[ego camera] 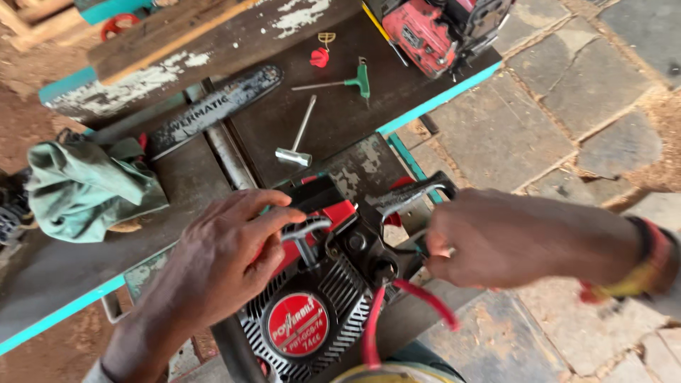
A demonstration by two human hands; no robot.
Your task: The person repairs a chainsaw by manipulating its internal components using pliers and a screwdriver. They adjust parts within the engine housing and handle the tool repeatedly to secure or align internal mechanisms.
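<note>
A chainsaw engine body [319,312] with a black ribbed cover and a round red badge lies on the near edge of the workbench [64,269]. My left hand [223,259] grips its grey T-shaped starter pull handle [306,230]. My right hand [472,237] pinches a small dark part at the engine's right side, just below the black front handle bar [411,195]. A red cord [425,301] loops out near the engine's lower right.
On the bench lie a chainsaw guide bar [213,106], a metal socket wrench [296,142], a green T-handle key [351,84], a small red part [320,57] and a green cloth [85,184]. A second red engine [433,32] sits at the back right. Stone paving is to the right.
</note>
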